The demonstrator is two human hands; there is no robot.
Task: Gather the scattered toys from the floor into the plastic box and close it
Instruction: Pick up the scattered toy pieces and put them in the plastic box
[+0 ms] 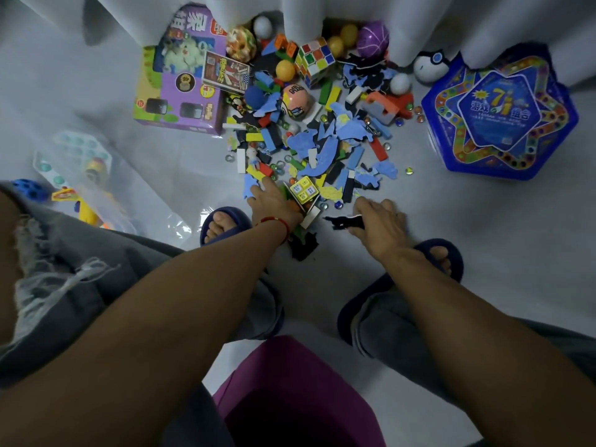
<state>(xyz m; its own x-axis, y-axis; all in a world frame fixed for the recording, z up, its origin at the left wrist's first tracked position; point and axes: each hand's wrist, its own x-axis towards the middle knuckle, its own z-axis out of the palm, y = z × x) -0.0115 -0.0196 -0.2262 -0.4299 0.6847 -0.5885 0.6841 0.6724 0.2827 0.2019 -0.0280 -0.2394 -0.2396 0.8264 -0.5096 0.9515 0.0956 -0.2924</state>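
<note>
A heap of scattered toys (pixel 322 133) lies on the pale floor ahead: coloured blocks, blue and black foam pieces, marbles, balls and a Rubik's cube (pixel 314 61). My left hand (pixel 274 201) rests palm down on the heap's near edge, over small blocks and a yellow printed cube (pixel 303 188). My right hand (pixel 380 224) presses on the floor to the right, thumb and fingers pinching a flat black foam piece (pixel 343 221). A clear plastic box or lid (pixel 96 188) lies at the left, with toys showing through it.
A purple game box (pixel 180 88) stands at the back left and a blue star-shaped game tin (pixel 500 114) at the right. White curtains (pixel 354 14) hang behind the heap. My slippered feet flank the hands. A purple stool (pixel 290 382) sits beneath me.
</note>
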